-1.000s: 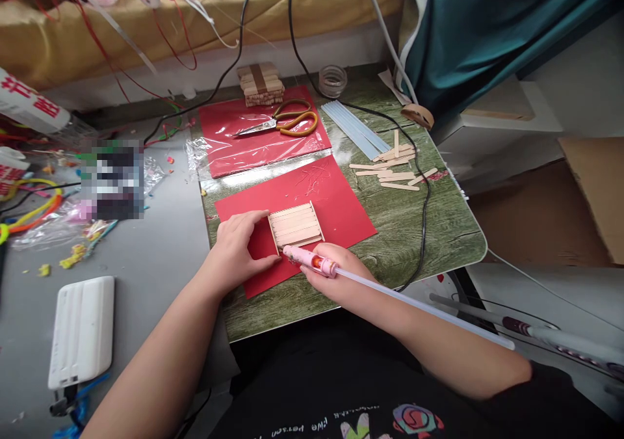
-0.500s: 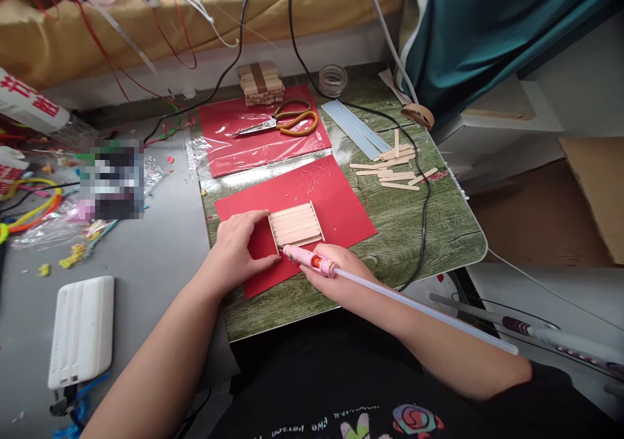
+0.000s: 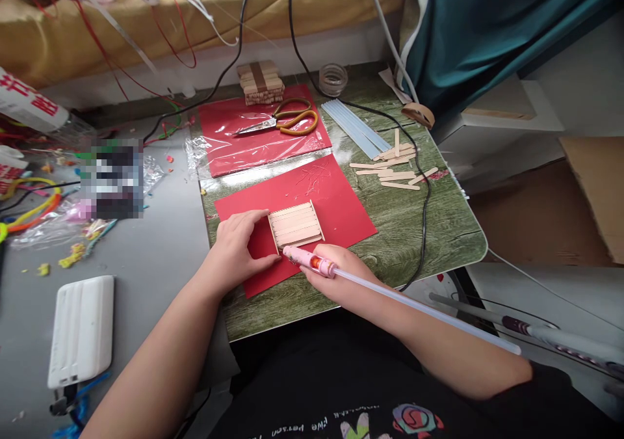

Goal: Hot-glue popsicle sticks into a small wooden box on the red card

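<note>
A small panel of craft sticks (image 3: pixel 295 224) lies on a red sheet (image 3: pixel 341 211), its sticks side by side with a crosspiece standing along each end. My left hand (image 3: pixel 237 244) grips the panel's left end, forefinger at the far corner and thumb at the near one. In my right hand (image 3: pixel 336 270) is a pink hot glue gun (image 3: pixel 308 259), its nozzle at the panel's near left corner. A long translucent glue stick (image 3: pixel 424 310) runs out of its back, over my right forearm. Whether the nozzle touches the wood I cannot tell.
Scissors (image 3: pixel 283 121) lie on wrapped red sheets (image 3: pixel 224 146), beside a banded bundle of craft sticks (image 3: pixel 260 82). Glue sticks (image 3: pixel 355 129), loose craft sticks (image 3: pixel 397 173) and a glass jar (image 3: pixel 333 80) sit farther right. A black cable (image 3: pixel 425 231) crosses the table. A white power bank (image 3: pixel 82 332) lies left.
Almost nothing differs. Both hands, the glue gun and the panel hold their places, with only a very slight shift at the glue stick's tail.
</note>
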Demonstrator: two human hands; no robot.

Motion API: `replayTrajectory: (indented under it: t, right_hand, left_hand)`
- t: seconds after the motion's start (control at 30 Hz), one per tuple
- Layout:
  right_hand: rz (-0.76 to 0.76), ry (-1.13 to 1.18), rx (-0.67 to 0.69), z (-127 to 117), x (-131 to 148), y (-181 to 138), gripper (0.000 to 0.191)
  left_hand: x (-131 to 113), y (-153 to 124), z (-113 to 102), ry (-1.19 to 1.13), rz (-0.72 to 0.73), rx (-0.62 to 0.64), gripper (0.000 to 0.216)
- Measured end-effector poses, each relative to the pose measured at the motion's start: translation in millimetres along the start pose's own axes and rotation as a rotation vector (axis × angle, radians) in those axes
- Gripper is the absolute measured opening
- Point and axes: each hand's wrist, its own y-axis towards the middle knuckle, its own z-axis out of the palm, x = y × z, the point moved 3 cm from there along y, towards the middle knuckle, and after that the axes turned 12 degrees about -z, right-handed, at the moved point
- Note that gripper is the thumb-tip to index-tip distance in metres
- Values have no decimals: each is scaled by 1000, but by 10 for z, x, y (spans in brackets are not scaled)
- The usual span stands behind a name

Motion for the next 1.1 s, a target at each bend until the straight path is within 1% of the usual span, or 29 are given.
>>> replayTrajectory:
  t: [0.23,0.5,0.57,0.7,0.77,0.93,1.1]
  right_hand:
    - [2,-28,-2,26,-10,11,41]
    - [-52,-2,10,35,-52,-24,38]
    - [-61,12,11,21,-43,-48,35]
    - [-66,23,-11,-9,-38,-95,23]
    - [-76,30,-25,-27,-35,-113,20]
    - [-127,78,-102,-151,11,-109,17]
    - [-167,23,-199,-397,69,-34,21]
  left_hand:
    - [-6,5,1,-4,-3,-1,79]
    - [2,13,-5,0,-8,3,81]
    - [3,14,-5,-3,-5,-1,81]
    - [0,13,2,-9,-2,-3,80]
    - [-2,11,6,-7,-1,-1,80]
    - [-1,10,3,-7,-8,1,81]
    - [12,13,0,2,-7,7,81]
